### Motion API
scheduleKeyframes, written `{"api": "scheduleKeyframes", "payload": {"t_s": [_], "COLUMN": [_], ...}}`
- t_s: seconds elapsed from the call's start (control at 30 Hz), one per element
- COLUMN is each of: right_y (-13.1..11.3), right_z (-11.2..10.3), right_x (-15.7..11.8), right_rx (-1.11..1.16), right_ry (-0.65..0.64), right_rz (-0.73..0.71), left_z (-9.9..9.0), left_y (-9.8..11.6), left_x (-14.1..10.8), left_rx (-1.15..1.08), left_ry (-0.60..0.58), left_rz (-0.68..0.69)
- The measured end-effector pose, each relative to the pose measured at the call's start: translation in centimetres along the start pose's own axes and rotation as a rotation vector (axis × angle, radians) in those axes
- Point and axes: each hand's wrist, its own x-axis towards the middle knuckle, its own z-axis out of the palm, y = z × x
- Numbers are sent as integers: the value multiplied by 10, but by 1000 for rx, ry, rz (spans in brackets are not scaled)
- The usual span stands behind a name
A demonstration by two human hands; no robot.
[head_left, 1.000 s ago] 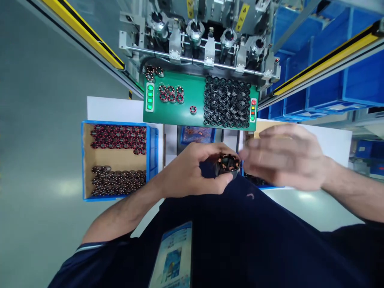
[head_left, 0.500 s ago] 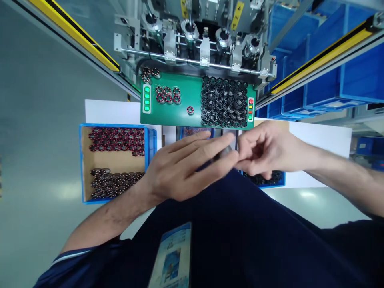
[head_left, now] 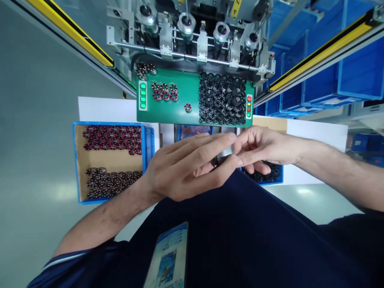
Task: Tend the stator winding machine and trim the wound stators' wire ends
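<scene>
Between my hands is a small grey metal cylinder point(head_left: 225, 153), partly hidden by fingers. My left hand point(head_left: 189, 166) is wrapped round it, back of the hand up. The fingertips of my right hand point(head_left: 259, 148) pinch at the cylinder's right end. Beyond them lies a green panel point(head_left: 192, 82) with rows of black ring parts point(head_left: 222, 99) on its right. Several copper-wound parts point(head_left: 165, 92) stand on its left, and a single red-and-dark ring point(head_left: 187, 107) lies between the groups.
At the left, a blue-rimmed box point(head_left: 78, 164) holds wound parts in rows. Black pieces fill a bin point(head_left: 276, 182) under my right hand. A machine with a metal rail point(head_left: 183, 55) stands behind the panel. Blue crates point(head_left: 318, 76) are at the right. A phone-like screen point(head_left: 168, 258) shows below.
The view has shifted slightly. My right hand's fingers have straightened somewhat at the cylinder's end, and more of the grey cylinder shows between my hands.
</scene>
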Motion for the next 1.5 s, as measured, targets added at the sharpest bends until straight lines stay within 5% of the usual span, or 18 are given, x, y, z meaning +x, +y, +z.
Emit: {"api": "scheduleKeyframes", "payload": {"t_s": [0.1,0.2,0.43,0.5,0.57,0.63,0.73,0.93,1.03,1.1,1.27,1.4,1.5], "right_y": [-8,-18,2,10,12,8,-1,8,23,35,87,134,154], "right_z": [8,1,-8,2,10,11,3,-2,10,15,19,31,41], "right_x": [-6,-21,-12,-3,0,-3,-11,2,15,17,6,-5,-14], "right_rx": [-270,-439,146,135,-66,-320,-505,80,246,224,134,236,304], "right_ry": [179,274,-21,-34,78,201,257,0,10,82,325,446,521], "right_rz": [-175,-196,217,208,35,-148,-226,150,166,108,131,228,253], "left_z": [0,-1,0,0,0,-1,-1,-3,-3,2,55,124,169], "left_y": [5,7,-3,-2,1,4,6,0,5,9,-16,-83,-130], "left_x": [0,-5,-11,-10,-9,-11,-16,-26,-30,-38,-100,-161,-184], "left_rx": [-90,-246,-4,48,62,-6,-170,-14,14,-47,-127,-31,19], "left_ry": [-123,-231,3,27,-19,-121,-189,-78,-92,-130,-199,-272,-284], "left_rz": [-224,-464,-82,1,-34,-210,-441,-227,-205,-324,-737,-1203,-1260]}}
